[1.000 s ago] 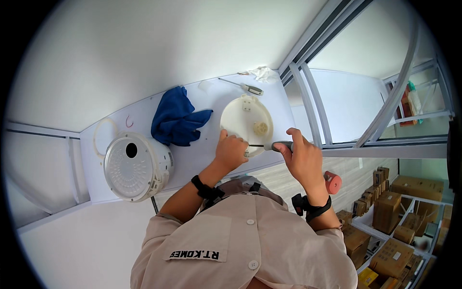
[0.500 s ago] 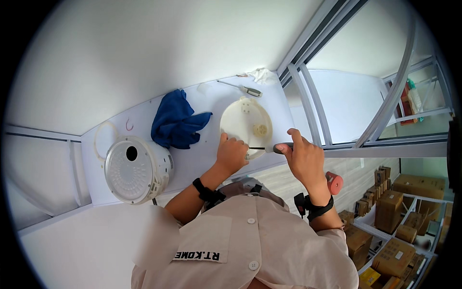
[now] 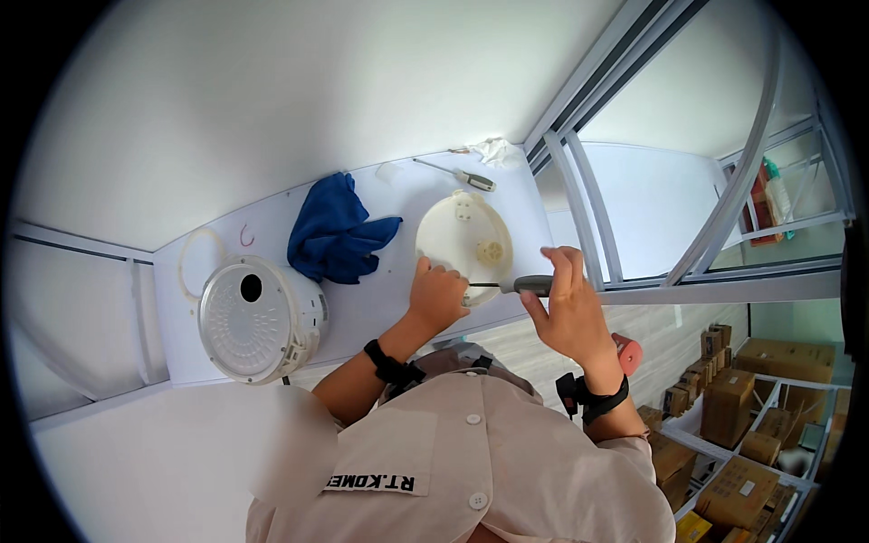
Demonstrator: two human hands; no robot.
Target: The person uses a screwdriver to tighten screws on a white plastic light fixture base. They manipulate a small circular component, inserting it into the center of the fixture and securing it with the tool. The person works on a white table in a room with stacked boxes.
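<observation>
A round cream plastic lid (image 3: 448, 233) lies with its hollow side up at the front of the table. My left hand (image 3: 439, 297) is closed on its near left rim. A screwdriver (image 3: 532, 286) with a grey handle lies almost level across the lid's near edge. Its dark shaft points left toward my left fingertips, which hide what the tip meets. My right hand (image 3: 579, 312) has its fingers behind the handle, the thumb lowered and apart from it.
A white cylindrical appliance body (image 3: 258, 321) lies on the left beside a blue cloth (image 3: 330, 231). Another screwdriver (image 3: 462, 175) and a white crumpled cloth (image 3: 496, 152) are at the back. A cream ring (image 3: 186, 262) and a red wire (image 3: 246, 235) lie far left. The window frame (image 3: 597, 217) stands right.
My right thumb has come off the screwdriver handle and dropped lower, while the fingers have shifted around it. My left hand keeps its hold on the lid.
</observation>
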